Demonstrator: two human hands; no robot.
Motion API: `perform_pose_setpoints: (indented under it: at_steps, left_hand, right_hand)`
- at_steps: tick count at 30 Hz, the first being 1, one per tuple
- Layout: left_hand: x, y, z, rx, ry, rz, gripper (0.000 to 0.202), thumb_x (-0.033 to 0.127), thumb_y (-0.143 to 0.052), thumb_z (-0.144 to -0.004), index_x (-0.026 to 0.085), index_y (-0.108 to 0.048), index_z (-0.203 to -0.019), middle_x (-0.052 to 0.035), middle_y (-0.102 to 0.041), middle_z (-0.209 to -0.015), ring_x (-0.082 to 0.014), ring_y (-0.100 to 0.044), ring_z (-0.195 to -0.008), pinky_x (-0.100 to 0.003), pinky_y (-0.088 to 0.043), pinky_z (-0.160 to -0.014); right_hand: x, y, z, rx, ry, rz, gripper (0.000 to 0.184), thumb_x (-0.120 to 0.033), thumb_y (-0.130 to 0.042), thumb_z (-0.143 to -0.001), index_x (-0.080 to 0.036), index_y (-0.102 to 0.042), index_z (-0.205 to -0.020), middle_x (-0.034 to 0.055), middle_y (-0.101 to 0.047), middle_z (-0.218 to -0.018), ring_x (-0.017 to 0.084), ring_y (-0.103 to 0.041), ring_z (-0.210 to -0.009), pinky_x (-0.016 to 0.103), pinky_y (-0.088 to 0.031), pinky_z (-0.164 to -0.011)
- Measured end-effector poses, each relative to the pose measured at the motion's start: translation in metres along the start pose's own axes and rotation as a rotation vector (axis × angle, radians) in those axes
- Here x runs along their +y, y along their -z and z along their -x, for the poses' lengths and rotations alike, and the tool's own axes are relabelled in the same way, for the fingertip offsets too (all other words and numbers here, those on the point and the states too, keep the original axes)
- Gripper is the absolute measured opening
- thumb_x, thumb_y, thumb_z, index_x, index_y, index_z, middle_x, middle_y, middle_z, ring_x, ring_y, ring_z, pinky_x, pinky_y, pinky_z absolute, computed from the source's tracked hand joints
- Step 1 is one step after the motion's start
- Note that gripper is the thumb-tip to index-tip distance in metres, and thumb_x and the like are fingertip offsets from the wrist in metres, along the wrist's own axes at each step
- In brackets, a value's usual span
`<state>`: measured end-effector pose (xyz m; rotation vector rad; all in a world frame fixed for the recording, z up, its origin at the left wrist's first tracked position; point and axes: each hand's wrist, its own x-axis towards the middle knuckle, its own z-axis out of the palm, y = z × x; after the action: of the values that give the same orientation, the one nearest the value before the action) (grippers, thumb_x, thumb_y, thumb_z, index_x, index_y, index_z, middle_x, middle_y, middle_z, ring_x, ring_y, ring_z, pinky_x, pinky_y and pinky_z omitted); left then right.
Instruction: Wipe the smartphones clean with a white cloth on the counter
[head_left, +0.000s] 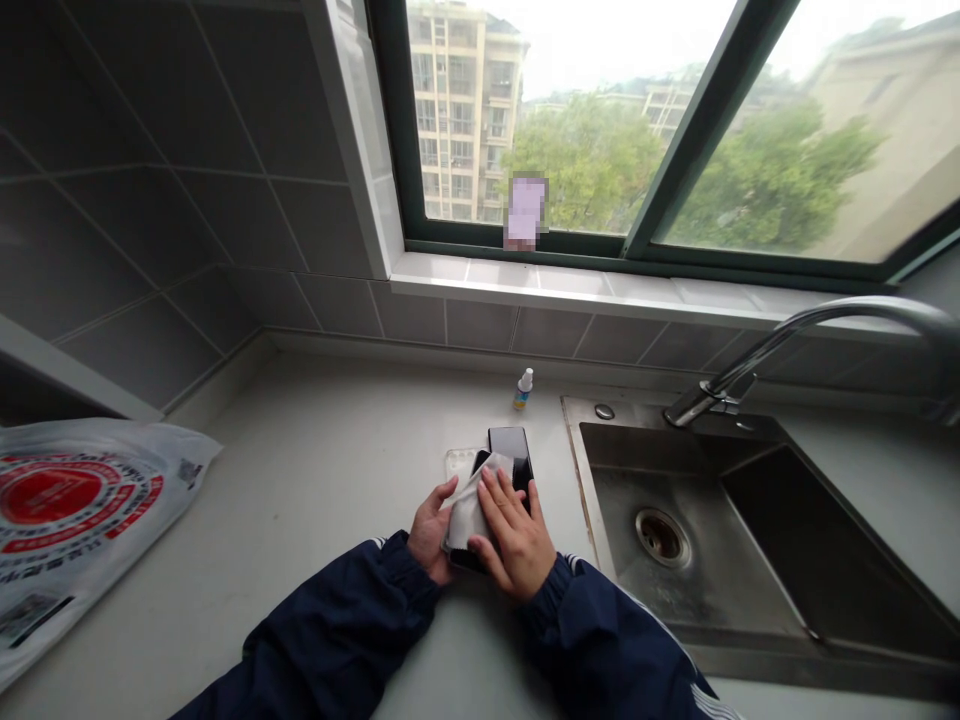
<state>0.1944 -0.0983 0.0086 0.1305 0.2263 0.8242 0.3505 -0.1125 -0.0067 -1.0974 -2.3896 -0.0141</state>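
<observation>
The left hand grasps a dark phone by its left edge, close above the near part of the worktop. Most of this phone is hidden under a pale cloth. The right hand is not clenched; it lies on the cloth with long, nearly straight fingers, and whether it also pinches the cloth I cannot tell.

Just beyond the hands, a second black phone lies on the worktop, partly covered by the right hand. To its left is what seems to be a clear case. Farther away, a small spray bottle stands upright, its white cap on top. The sink is at the right, and a plastic bag lies well apart at the far left.

In my judgement, the step in hand is wiping the held phone. The next move calls for a steady left grip and even, light pressure from the right palm, so that the phone does not slip.
</observation>
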Motion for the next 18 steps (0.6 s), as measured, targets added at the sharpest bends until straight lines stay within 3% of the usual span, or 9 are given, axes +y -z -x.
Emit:
perform_pose_setpoints:
  at_steps: [6,12,18]
  left_hand:
    - [0.000,0.006,0.001,0.030,0.019,-0.016,0.071,0.055,-0.037,-0.092,0.012,-0.035,-0.148,-0.0195,-0.059,-0.133,-0.0341,-0.054,-0.126,-0.050,-0.036,-0.108]
    - [0.002,0.002,-0.001,0.016,-0.012,-0.035,0.068,0.052,-0.037,-0.092,0.014,-0.036,-0.148,-0.0186,-0.057,-0.136,-0.0330,-0.054,-0.126,-0.049,-0.039,-0.107]
    - [0.002,-0.005,0.000,0.069,0.003,-0.028,0.069,0.053,-0.040,-0.091,0.012,-0.039,-0.146,-0.0197,-0.063,-0.127,-0.0348,-0.061,-0.118,-0.050,-0.044,-0.102]
  right_hand:
    - [-0.007,0.004,0.000,0.059,0.093,-0.072,0.055,-0.032,-0.047,-0.095,-0.015,-0.039,-0.146,0.0113,-0.042,-0.150,0.029,-0.029,-0.145,0.057,-0.003,-0.119]
    - [-0.005,0.002,0.001,0.052,-0.010,-0.015,0.051,-0.028,-0.045,-0.095,-0.012,-0.042,-0.144,0.0127,-0.040,-0.151,0.028,-0.028,-0.145,0.055,-0.005,-0.120]
    - [-0.013,0.002,0.002,0.031,0.142,-0.104,0.053,-0.034,-0.049,-0.094,-0.015,-0.044,-0.143,0.0098,-0.045,-0.148,0.028,-0.031,-0.144,0.058,0.001,-0.119]
